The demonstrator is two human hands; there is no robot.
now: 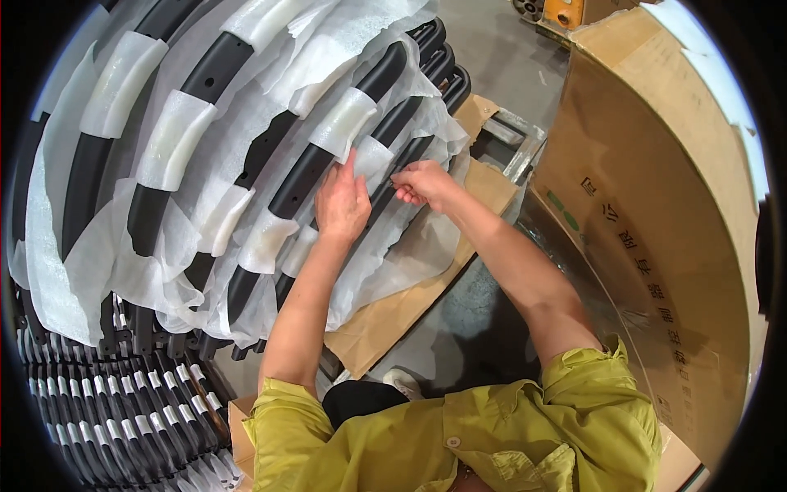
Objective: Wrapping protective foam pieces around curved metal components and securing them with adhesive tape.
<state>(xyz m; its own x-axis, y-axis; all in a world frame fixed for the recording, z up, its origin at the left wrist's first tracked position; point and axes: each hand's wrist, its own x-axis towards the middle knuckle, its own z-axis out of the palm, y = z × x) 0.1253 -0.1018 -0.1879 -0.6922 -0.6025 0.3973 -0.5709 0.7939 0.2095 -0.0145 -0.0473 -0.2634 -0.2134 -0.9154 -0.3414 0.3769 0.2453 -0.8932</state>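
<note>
Black bent metal tubes (302,180) lie side by side in front of me, with white foam sleeves (343,123) around them and thin white foam sheet (70,205) between the layers. My left hand (343,203) rests among the tubes, fingers stretched upward, the index fingertip at the lower edge of a foam sleeve. To its right, my right hand (425,184) has its fingers curled into a pinch at a black tube (406,156) near the stack's right side. Whatever sits between those fingertips is too small to make out.
Brown cardboard (373,336) lies under the stack's right edge, by a metal frame (520,152). A tall carton (648,205) stands close on my right. More wrapped black tubes (123,402) are racked at lower left. Orange equipment (564,15) stands at the back.
</note>
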